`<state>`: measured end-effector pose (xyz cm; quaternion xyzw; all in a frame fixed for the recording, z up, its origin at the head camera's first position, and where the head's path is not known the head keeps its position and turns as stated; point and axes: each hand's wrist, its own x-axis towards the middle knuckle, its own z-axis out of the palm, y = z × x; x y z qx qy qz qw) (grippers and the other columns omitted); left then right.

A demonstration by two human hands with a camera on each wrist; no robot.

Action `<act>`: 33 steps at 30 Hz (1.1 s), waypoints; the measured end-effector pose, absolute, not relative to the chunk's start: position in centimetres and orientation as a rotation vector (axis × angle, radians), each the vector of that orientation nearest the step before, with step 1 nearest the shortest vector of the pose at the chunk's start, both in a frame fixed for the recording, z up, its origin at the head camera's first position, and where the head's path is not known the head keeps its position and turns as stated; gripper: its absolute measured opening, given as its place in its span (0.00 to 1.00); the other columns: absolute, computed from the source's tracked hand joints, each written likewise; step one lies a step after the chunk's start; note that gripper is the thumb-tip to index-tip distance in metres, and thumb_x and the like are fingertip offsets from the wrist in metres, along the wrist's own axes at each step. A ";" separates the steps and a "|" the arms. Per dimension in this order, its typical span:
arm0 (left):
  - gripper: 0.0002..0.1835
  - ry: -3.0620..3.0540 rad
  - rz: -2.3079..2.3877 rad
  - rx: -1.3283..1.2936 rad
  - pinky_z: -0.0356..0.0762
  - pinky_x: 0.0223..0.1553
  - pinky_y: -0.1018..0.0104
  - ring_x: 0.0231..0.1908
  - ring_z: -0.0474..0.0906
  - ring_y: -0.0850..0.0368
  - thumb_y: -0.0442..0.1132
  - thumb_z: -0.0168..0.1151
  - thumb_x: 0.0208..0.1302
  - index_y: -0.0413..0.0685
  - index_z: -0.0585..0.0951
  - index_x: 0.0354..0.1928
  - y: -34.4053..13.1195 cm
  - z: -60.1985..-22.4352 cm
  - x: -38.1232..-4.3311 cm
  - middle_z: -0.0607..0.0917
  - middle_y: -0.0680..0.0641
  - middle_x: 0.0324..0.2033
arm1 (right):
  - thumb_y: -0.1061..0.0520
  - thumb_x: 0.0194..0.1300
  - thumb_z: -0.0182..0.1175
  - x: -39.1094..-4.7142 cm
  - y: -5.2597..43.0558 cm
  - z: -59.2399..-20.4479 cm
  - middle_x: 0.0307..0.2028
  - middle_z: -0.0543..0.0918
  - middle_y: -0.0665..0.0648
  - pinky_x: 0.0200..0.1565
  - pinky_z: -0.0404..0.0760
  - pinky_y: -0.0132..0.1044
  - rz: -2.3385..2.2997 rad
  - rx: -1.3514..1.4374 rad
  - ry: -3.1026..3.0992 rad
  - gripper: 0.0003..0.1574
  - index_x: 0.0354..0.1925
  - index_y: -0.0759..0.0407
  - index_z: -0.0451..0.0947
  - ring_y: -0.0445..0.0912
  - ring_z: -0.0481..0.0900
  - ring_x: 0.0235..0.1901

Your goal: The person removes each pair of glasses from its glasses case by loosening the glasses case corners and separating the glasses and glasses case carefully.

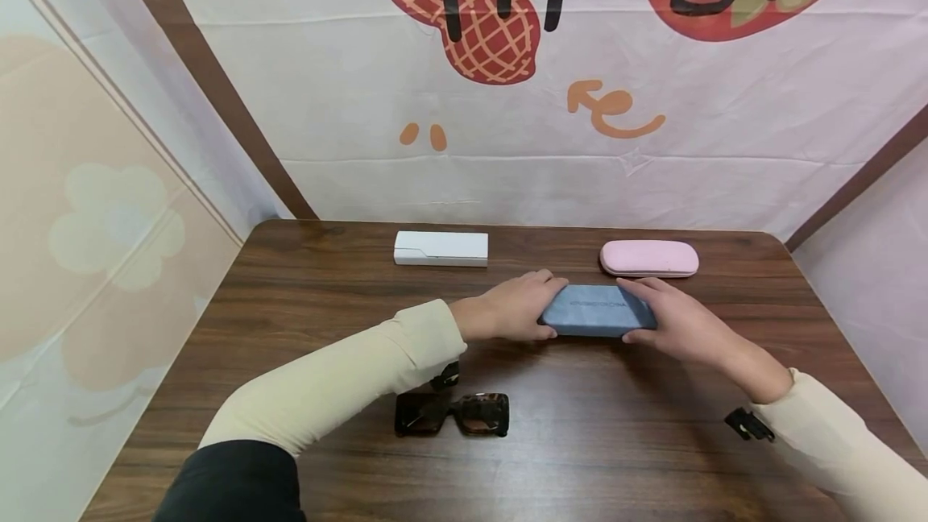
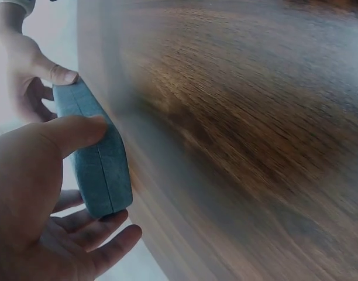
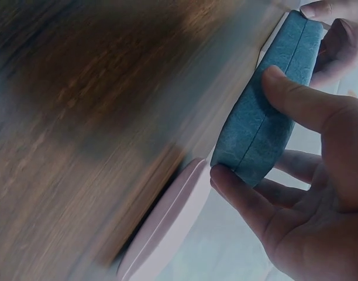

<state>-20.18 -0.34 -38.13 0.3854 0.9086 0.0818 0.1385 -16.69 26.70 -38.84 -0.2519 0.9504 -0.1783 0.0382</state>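
Both hands hold a blue glasses case (image 1: 598,311) by its two ends, above the dark wooden table. The left hand (image 1: 520,306) grips its left end, with the thumb on the near side and the fingers behind. At the right end, the right hand (image 1: 677,319) holds it the same way. The case looks closed; its seam (image 2: 100,155) runs along the side in the left wrist view. In the right wrist view, the case (image 3: 267,108) spans between the two hands, the right thumb lying across its seam.
A white box-shaped case (image 1: 441,249) lies at the table's back edge. Behind the right hand sits a pink glasses case (image 1: 648,258). Dark tortoiseshell sunglasses (image 1: 453,415) lie near the left forearm. The wooden table (image 1: 580,441) ends against a printed cloth wall (image 1: 326,87).
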 end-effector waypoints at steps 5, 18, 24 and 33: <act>0.43 2.622 0.278 1.118 0.71 0.62 0.62 0.60 0.73 0.54 0.52 0.68 0.67 0.41 0.61 0.76 -1.2 -38.3 -20.2 0.73 0.43 0.65 | 0.55 0.54 0.79 -16.8 26.1 -39.1 0.62 0.74 0.72 0.59 0.73 0.60 -0.581 -0.772 2.909 0.51 0.70 0.68 0.68 0.63 0.75 0.60; 0.44 2.622 0.344 1.084 0.73 0.61 0.62 0.60 0.73 0.54 0.51 0.69 0.66 0.40 0.61 0.77 -3.0 -38.9 -20.0 0.72 0.42 0.66 | 0.54 0.54 0.79 -17.0 24.9 -39.7 0.63 0.73 0.72 0.60 0.73 0.59 -0.613 -0.781 2.897 0.51 0.71 0.68 0.68 0.62 0.75 0.61; 0.44 2.617 0.398 1.087 0.72 0.62 0.60 0.61 0.73 0.53 0.51 0.70 0.65 0.39 0.62 0.76 -4.0 -39.3 -19.9 0.73 0.42 0.65 | 0.53 0.55 0.79 -16.9 24.2 -40.1 0.63 0.73 0.72 0.59 0.74 0.59 -0.610 -0.771 2.889 0.52 0.71 0.66 0.68 0.62 0.75 0.61; 0.44 2.617 0.481 1.106 0.71 0.62 0.58 0.61 0.72 0.51 0.49 0.72 0.64 0.38 0.63 0.75 -5.5 -40.2 -20.0 0.72 0.41 0.65 | 0.51 0.52 0.80 -16.9 22.9 -40.7 0.60 0.76 0.69 0.58 0.76 0.57 -0.616 -0.789 2.910 0.53 0.70 0.65 0.69 0.60 0.78 0.58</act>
